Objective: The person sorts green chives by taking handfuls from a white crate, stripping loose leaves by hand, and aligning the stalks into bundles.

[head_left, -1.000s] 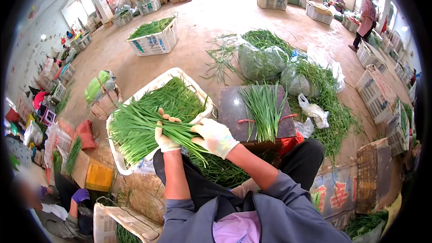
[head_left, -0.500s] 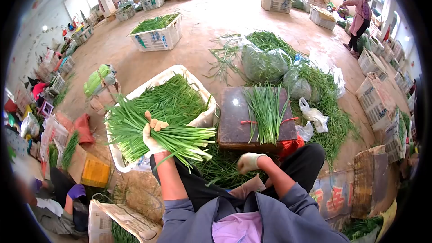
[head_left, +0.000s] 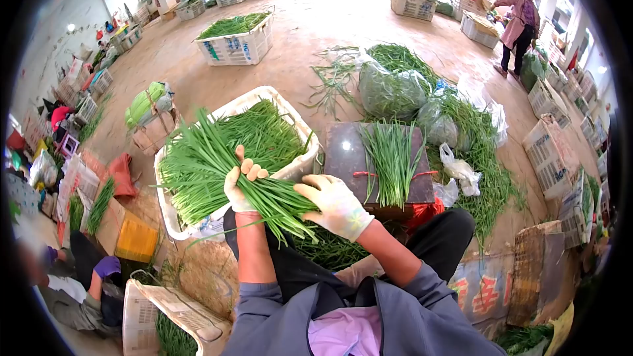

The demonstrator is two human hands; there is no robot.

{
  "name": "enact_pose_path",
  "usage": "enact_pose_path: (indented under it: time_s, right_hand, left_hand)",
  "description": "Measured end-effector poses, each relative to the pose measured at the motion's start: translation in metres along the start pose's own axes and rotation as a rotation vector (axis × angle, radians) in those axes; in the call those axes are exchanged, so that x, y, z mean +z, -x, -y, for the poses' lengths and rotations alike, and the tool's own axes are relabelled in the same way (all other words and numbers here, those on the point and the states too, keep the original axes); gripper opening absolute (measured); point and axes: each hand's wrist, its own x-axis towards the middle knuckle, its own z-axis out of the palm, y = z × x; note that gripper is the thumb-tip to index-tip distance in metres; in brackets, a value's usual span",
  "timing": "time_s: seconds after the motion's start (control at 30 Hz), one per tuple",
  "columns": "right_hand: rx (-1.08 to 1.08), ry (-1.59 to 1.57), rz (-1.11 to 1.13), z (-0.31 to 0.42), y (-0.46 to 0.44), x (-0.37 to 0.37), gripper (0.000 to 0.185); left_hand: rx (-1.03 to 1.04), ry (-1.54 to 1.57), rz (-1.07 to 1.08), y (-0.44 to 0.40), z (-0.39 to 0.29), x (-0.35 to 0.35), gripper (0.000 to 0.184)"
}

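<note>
Above the person's lap, the gloved left hand (head_left: 239, 188) is closed around a bundle of green stalks (head_left: 280, 206), with the fingers wrapped over it. The long axis of this bundle runs slantwise: the leafy tips lie to the upper left, and the pale ends point to the lower right, toward the gloved right hand (head_left: 337, 207). So the right hand is the nearer one to these ends. Its bent fingers are at them, but whether they pinch any stalk one cannot tell. No other object is seen between this hand and the ends. Below the hands, loose greens (head_left: 324, 250) lie between the legs.

Just beyond the left hand is a white crate (head_left: 300, 165) full of similar stalks, and the leafy part of the bundle hangs over it. To the right of the crate, a dark block (head_left: 339, 155) carries another bunch (head_left: 393, 165), which lies across a red tie (head_left: 362, 173). Behind the block are plastic bags of greens (head_left: 390, 95). Farther away stand a filled crate (head_left: 241, 51) and, at the upper right, another person (head_left: 521, 23).
</note>
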Motion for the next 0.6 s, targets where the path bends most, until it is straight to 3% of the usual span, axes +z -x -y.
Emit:
enact_pose_path:
  time_s: [0.07,0.1,0.23,0.3,0.33,0.5,0.6]
  right_hand:
    - [-0.027,0.139,-0.042,0.004,-0.006,0.011,0.073]
    - [-0.031,0.138,-0.042,0.0,-0.007,0.019,0.073]
    - [0.121,-0.176,0.109,-0.015,-0.008,0.04,0.061]
    - [0.1,-0.183,0.005,-0.018,-0.005,0.046,0.057]
    - [0.113,-0.188,-0.017,-0.019,-0.004,0.049,0.054]
    - [0.165,-0.234,-0.069,-0.027,-0.003,0.049,0.053]
    - [0.193,-0.437,-0.137,-0.026,-0.005,0.044,0.047]
  left_hand:
    - [-0.022,0.009,0.008,0.0,0.003,-0.001,0.056]
    - [-0.048,0.007,0.041,-0.001,0.004,-0.002,0.056]
    - [-0.055,-0.068,-0.017,-0.002,0.009,0.01,0.059]
    - [-0.004,-0.125,-0.08,-0.004,0.014,0.017,0.062]
    - [-0.068,-0.026,0.059,-0.009,0.014,0.01,0.064]
    - [-0.022,-0.125,-0.022,-0.006,0.019,0.018,0.063]
    - [-0.039,-0.094,-0.032,-0.007,0.018,0.016,0.063]
